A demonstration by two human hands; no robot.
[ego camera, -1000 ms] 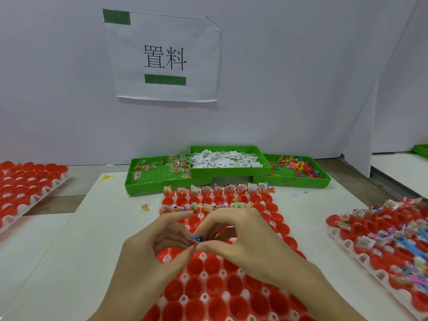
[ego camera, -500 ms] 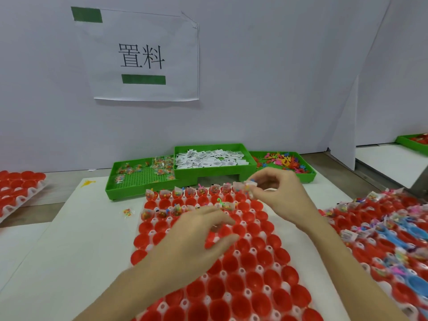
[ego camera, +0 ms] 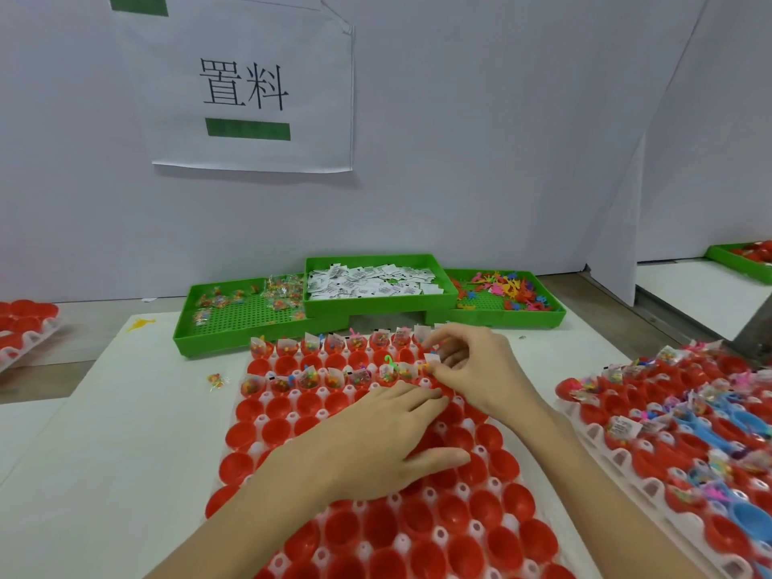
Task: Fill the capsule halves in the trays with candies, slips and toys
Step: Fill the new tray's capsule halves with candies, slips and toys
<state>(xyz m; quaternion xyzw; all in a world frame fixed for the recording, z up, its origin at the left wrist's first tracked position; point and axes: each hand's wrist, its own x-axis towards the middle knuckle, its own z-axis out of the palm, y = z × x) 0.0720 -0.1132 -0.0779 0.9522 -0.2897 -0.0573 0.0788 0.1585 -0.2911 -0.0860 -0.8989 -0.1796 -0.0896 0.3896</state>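
Observation:
A white tray (ego camera: 267, 420) of red capsule halves (ego camera: 455, 516) lies in front of me. Its two back rows hold candy packets and slips, and a few hold small toys. My right hand (ego camera: 476, 369) hovers over the right end of the second row, its fingertips pinched on a small toy (ego camera: 427, 365). My left hand (ego camera: 388, 440) rests palm down on the tray's middle rows; its underside is hidden. Behind the tray stand three green trays: candies (ego camera: 246, 315), paper slips (ego camera: 376, 282) and colourful toys (ego camera: 505, 292).
A second tray (ego camera: 593, 428) of filled red and blue capsule halves lies at the right. Another tray of red halves (ego camera: 25, 328) sits far left. A loose candy packet (ego camera: 216, 380) and a yellow toy (ego camera: 141, 324) lie on the white table. A white wall stands behind.
My hands have come apart. The right hand went to the back row and has come down to the second row. The left hand has settled flat on the tray.

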